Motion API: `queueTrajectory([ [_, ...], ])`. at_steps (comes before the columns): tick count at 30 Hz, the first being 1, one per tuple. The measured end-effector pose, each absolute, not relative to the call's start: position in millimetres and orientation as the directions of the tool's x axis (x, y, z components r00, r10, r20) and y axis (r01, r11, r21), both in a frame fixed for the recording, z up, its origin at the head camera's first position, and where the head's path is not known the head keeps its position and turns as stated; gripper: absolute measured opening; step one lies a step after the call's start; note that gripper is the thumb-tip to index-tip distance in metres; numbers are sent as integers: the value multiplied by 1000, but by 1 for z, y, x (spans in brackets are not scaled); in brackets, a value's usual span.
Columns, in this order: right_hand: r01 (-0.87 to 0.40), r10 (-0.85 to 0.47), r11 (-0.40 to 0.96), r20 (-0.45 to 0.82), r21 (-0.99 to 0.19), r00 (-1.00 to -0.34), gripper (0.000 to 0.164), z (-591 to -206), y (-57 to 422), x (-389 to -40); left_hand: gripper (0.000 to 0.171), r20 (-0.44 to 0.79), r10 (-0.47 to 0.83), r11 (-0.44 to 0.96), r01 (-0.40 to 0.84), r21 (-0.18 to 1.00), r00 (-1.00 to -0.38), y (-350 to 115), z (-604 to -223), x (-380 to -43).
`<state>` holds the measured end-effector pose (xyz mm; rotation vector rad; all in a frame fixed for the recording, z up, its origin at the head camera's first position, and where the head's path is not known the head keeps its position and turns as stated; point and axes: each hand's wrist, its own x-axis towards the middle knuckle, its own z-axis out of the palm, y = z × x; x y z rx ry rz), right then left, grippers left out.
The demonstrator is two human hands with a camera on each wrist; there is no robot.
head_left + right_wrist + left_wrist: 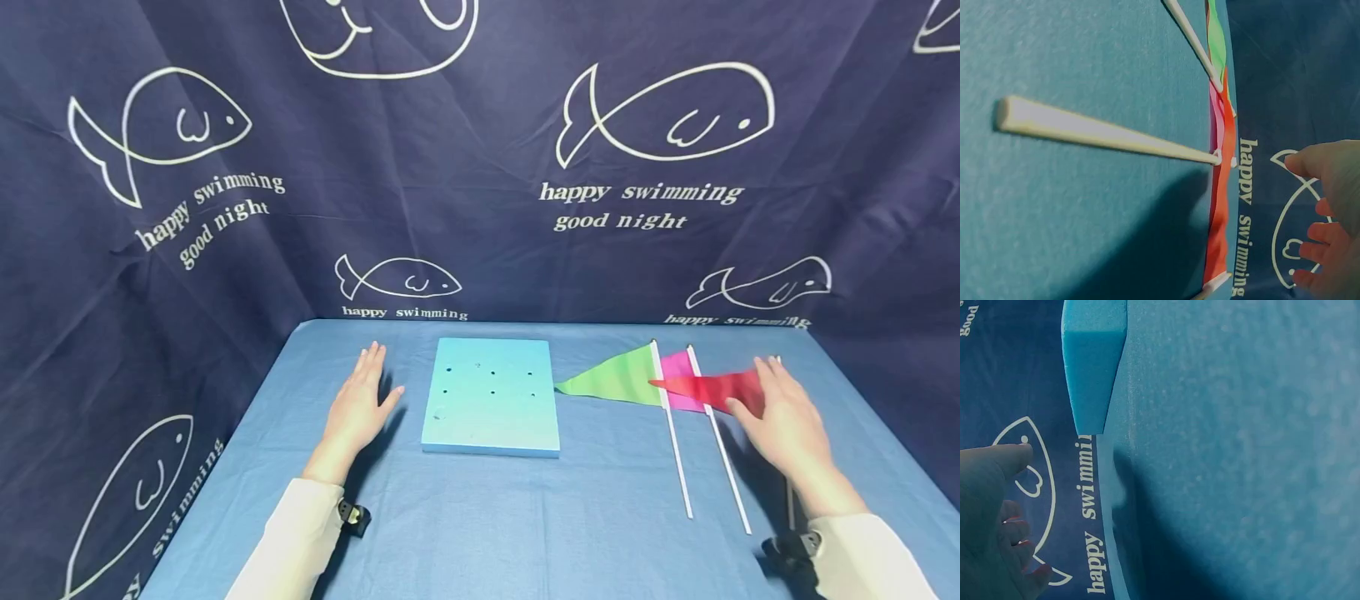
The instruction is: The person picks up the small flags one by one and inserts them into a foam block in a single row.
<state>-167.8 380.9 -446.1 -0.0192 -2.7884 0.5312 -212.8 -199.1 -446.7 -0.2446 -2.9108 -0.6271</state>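
Observation:
My left hand (pixel 358 406) hovers over the table left of a light blue foam board (pixel 491 421), fingers straight, thumb apart, holding nothing. The board has several small holes in its top; its edge (pixel 1094 369) shows in the left wrist view. Over the red pennant flag (pixel 712 387) at the right is my right hand (pixel 783 417), fingers extended and nothing gripped. It partly hides that flag and its stick. Left of it lie a pink pennant flag (pixel 681 367) and a green pennant flag (pixel 618 377), each on a white stick. The red cloth (pixel 1217 231) overlaps the pink one.
A blue cloth covers the table (pixel 480 525). Behind and at the sides hangs a dark blue curtain (pixel 480 167) with white fish drawings and lettering. The green flag's tip reaches the board's right edge. Each wrist wears a small black camera.

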Motion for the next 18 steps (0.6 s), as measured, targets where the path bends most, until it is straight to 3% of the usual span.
queueTrajectory([
  [10,26,124,930,249,-366,-961,83,-452,395,-159,80,160,124,858,187,478,-979,-199,-448,-214],
  [18,58,181,905,260,-420,-948,80,-456,399,-154,90,67,125,726,137,674,-990,-198,-451,-215],
])
